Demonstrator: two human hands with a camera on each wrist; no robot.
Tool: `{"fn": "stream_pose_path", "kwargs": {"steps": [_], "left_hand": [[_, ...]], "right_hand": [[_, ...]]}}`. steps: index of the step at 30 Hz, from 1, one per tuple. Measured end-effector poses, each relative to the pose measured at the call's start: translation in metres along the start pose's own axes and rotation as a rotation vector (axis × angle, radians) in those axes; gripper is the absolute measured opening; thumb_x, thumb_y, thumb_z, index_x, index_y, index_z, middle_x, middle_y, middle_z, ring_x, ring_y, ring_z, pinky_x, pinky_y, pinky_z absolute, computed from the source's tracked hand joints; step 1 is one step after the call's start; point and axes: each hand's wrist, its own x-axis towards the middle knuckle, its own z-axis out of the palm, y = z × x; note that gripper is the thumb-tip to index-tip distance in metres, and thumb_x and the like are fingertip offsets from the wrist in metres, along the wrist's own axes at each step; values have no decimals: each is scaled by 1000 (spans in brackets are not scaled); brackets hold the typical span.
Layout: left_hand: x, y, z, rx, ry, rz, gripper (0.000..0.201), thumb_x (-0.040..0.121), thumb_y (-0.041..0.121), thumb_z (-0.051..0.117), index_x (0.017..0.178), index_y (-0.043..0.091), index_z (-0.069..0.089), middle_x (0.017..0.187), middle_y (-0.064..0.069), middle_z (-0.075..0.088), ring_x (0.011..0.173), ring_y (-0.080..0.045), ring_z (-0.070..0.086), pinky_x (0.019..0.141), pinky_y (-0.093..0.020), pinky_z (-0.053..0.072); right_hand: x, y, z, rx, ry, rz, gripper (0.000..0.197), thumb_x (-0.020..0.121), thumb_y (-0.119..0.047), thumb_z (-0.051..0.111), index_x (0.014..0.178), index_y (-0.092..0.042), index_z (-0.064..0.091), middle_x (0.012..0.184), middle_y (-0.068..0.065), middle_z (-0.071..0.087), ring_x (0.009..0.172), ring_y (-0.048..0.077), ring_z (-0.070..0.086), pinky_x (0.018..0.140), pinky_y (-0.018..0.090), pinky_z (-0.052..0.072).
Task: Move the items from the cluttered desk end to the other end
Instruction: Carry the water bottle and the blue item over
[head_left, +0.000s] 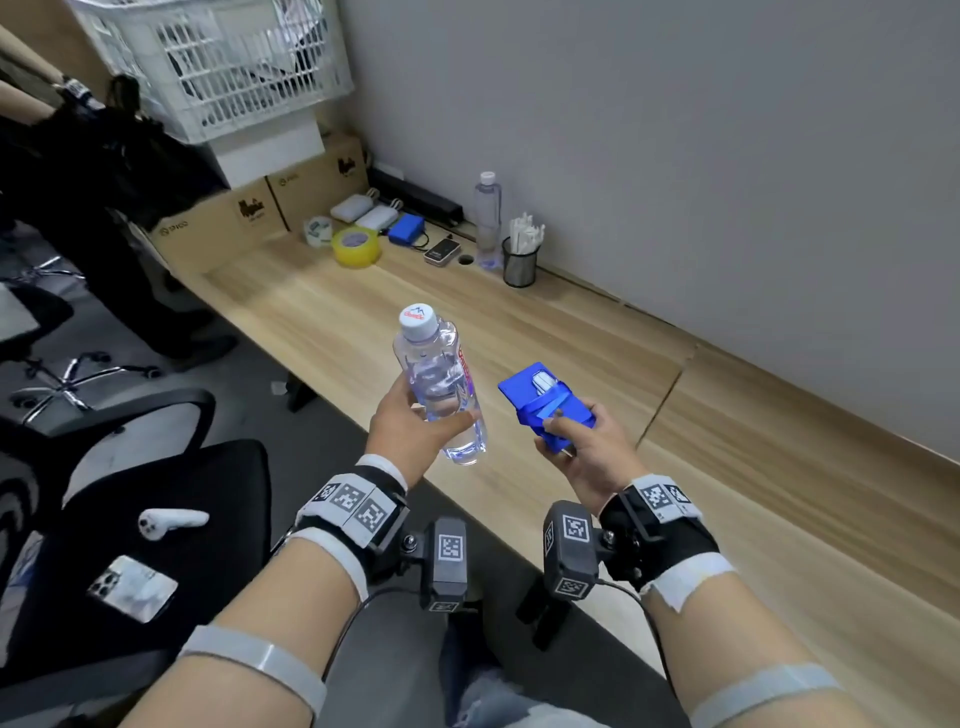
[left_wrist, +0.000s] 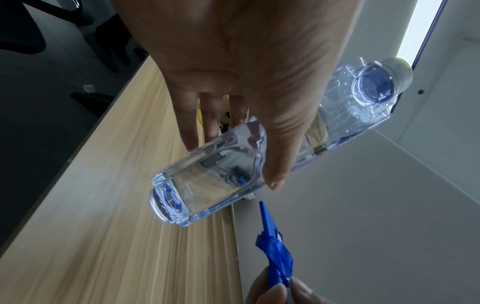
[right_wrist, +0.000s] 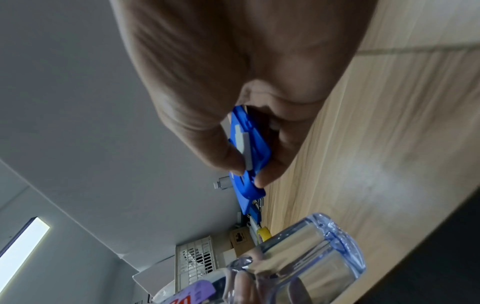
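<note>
Carrying, head view: the left hand (head_left: 415, 421) has its fingers wrapped round a clear water bottle (head_left: 441, 384), held near upright above the table (head_left: 571, 338); the right hand (head_left: 582, 447) pinches a blue box (head_left: 545, 402) tied with blue tape, also in the air.
Far end, head view: a yellow tape roll (head_left: 356, 247), a second bottle (head_left: 488, 218) and a mesh pen cup (head_left: 519, 262) stand by the wall, well apart from both hands.
Left wrist view: fingers (left_wrist: 189, 123) and thumb close on the bottle's (left_wrist: 207, 181) lower half; its base points at the camera, off the wood.
Right wrist view: thumb and fingers (right_wrist: 270, 168) clamp the box (right_wrist: 249, 164) by its flat faces; how firmly is hard to tell, the picture being blurred.
Doing it well: judged from this, both things are mid-carry. Keep the bottle upright and set its base down flat before loosening the fingers. Lower the box on its broad face so it cannot tip, leaving a gap between the two.
</note>
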Motion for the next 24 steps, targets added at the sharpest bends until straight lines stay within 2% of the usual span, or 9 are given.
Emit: {"fn": "stream_pose_path", "kwargs": {"steps": [4, 10, 14, 17, 21, 24], "left_hand": [[75, -8, -23, 59, 10, -29, 52, 61, 33, 90, 106, 39, 63, 104, 14, 73, 99, -11, 70, 96, -43, 54], [185, -14, -60, 129, 35, -83, 49, 63, 30, 90, 101, 42, 61, 105, 13, 72, 100, -11, 69, 96, -44, 54], [243, -20, -72, 130, 25, -110, 51, 62, 28, 90, 104, 39, 62, 105, 13, 73, 99, -12, 70, 95, -46, 55], [282, -25, -74, 126, 1, -114, 54, 64, 26, 90, 110, 34, 62, 105, 12, 73, 97, -9, 70, 95, -44, 55], [339, -40, -77, 133, -57, -129, 55, 62, 30, 89, 109, 35, 62, 107, 11, 72, 99, -13, 69, 95, -45, 55], [390, -56, -82, 134, -107, -132, 55, 61, 31, 88, 109, 34, 62, 106, 10, 72, 99, -15, 69, 95, -47, 55]], "right_hand": [[74, 9, 40, -26, 22, 2, 28, 92, 3, 63, 116, -5, 50, 100, 13, 65, 76, 22, 69, 70, 33, 60], [175, 22, 102, -42, 107, 65, 19, 93, -1, 63, 108, -3, 51, 102, 17, 65, 78, 24, 69, 69, 37, 61], [220, 23, 123, -84, 170, 87, 17, 92, -3, 64, 105, -3, 53, 105, 19, 65, 84, 30, 68, 73, 40, 60], [247, 26, 131, -132, 212, 81, 14, 92, -6, 66, 101, -6, 56, 103, 18, 66, 83, 30, 68, 68, 38, 58], [283, 35, 146, -235, 297, 74, 11, 91, -11, 68, 96, -10, 58, 95, 14, 68, 76, 26, 69, 60, 34, 57], [316, 46, 164, -352, 372, 53, 15, 84, -20, 75, 90, -15, 61, 99, 20, 72, 77, 32, 71, 65, 45, 61]]}}
